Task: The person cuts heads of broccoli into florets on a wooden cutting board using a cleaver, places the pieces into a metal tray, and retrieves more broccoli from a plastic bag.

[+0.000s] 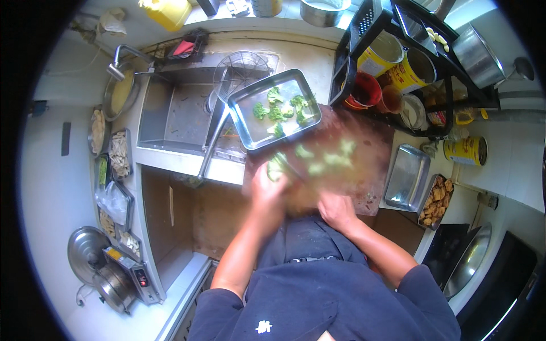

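Observation:
My left hand [268, 183] grips a piece of broccoli [276, 167] over the near left part of a brown cutting board [371, 170]. My right hand [337, 209] is closed at the board's near edge, around what looks like the handle of a knife; a blurred dark blade [294, 168] runs up towards the broccoli. Several cut broccoli florets [332, 160], blurred, lie on the board beyond my hands. A rectangular metal tray [243, 130] with more broccoli florets [276, 113] rests over the board's far left corner and the sink side.
Left of the board is a steel sink [183, 115], with a wire strainer [217, 136] across its right side. A black rack [341, 81] with cans and tubs stands at the back right. On the right are a bare metal tray [407, 177] and a tray of browned food pieces [437, 200].

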`<state>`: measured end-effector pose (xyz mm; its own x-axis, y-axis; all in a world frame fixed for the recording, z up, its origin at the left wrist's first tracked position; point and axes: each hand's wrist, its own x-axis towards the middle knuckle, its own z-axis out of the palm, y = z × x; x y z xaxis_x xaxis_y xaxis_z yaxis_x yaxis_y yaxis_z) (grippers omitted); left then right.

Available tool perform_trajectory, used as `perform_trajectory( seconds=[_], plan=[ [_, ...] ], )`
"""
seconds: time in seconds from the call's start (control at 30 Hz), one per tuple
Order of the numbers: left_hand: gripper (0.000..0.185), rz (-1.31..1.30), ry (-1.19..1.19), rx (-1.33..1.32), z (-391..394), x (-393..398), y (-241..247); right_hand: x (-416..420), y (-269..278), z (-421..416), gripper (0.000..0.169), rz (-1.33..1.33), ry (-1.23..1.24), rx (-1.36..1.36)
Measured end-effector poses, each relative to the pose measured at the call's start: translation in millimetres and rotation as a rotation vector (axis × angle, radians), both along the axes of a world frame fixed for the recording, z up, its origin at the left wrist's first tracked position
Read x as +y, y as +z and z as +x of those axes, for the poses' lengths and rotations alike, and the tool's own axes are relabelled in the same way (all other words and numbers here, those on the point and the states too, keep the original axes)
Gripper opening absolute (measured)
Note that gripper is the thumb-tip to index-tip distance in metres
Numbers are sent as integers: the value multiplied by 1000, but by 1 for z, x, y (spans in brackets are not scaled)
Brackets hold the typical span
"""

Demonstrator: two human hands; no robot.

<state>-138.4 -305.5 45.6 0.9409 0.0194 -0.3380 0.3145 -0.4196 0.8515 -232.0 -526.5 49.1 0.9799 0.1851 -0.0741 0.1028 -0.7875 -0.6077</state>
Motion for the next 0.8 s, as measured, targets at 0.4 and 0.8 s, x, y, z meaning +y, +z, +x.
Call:
perform_trajectory(
  seconds=[0.4, 0.8],
  plan=[
    [64, -301, 177, 54, -21, -4, 5, -5, -34, -4, 27, 121, -231, 7],
    [68, -17, 136, -66, -26, -15, -14, -16, 11, -16, 31, 48, -23, 90]
  ],
)
